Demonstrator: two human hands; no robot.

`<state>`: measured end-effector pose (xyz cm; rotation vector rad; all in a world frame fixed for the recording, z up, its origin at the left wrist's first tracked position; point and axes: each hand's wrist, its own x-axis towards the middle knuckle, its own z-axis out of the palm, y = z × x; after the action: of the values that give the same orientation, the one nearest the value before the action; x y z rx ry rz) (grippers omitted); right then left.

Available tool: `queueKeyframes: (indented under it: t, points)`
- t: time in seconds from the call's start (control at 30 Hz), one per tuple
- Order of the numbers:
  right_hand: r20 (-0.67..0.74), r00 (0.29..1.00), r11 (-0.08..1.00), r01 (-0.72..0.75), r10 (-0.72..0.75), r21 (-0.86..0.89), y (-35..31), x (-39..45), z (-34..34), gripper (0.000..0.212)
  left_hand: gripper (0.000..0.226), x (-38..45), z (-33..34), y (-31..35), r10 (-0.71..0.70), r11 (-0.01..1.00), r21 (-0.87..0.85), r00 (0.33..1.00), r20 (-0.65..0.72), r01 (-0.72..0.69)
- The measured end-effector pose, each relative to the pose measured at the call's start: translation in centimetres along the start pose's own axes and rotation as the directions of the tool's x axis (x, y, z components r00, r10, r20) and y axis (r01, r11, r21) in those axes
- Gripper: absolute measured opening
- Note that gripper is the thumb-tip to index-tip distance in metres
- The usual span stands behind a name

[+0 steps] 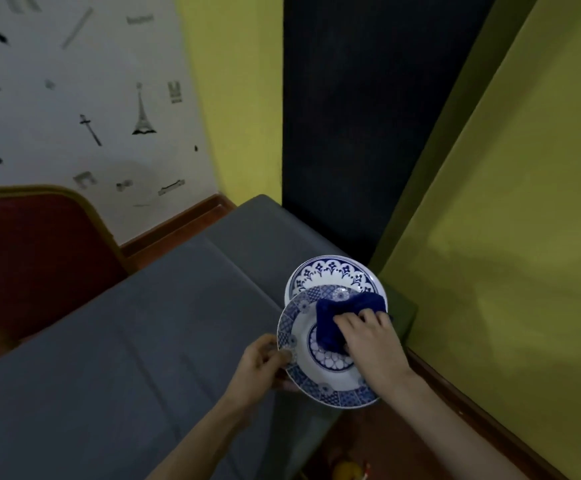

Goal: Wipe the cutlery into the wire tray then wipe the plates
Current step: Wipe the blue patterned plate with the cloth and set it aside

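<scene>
A: Where is the plate being wiped?

B: The near plate (316, 372), white with a blue patterned rim and a blue medallion in its middle, is held up at the right edge of the grey table (126, 341), partly past the table's near right corner. Its far rim overlaps a second plate (334, 271), also blue and white, which lies flat on the table just beyond it, near the far right corner.

A: What are the hands doing?

B: The left hand (261, 367) grips the near plate by its left rim, thumb on top and fingers curled underneath. The right hand (372, 337) is closed on a dark blue cloth (337, 320), fingers bent over it, pressing it onto the plate's face from the medallion up towards the far rim. A corner of the cloth reaches past the rim, over the second plate.

A: Anything else on the table?

B: The visible grey surface is bare, with a couple of creases running across it.

A: And around it?

B: A red chair (33, 258) with a gold frame stands at the left, against a white wall (74, 98) printed with small black drawings. Yellow walls (507, 202) rise at the right and far side, with a dark panel (361, 116) between them. Something yellow (346, 471) lies on the floor at the near edge, too blurred to identify.
</scene>
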<state>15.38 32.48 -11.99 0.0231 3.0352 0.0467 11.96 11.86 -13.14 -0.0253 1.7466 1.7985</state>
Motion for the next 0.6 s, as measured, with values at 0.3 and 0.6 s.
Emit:
queueKeyframes:
  t: [0.3,0.6]
  points:
    - [0.171,0.981,0.987,0.068,-0.093,0.149,5.2,0.9,0.7,0.043,0.013,4.5,4.3,-1.5,-0.037,0.986,-0.167,0.989,-0.147,0.012]
    - [-0.048,0.997,0.922,0.068,-0.054,0.38,4.9,1.5,1.5,0.043,0.009,8.4,5.5,-1.9,-0.063,0.983,-0.18,0.976,-0.209,0.025]
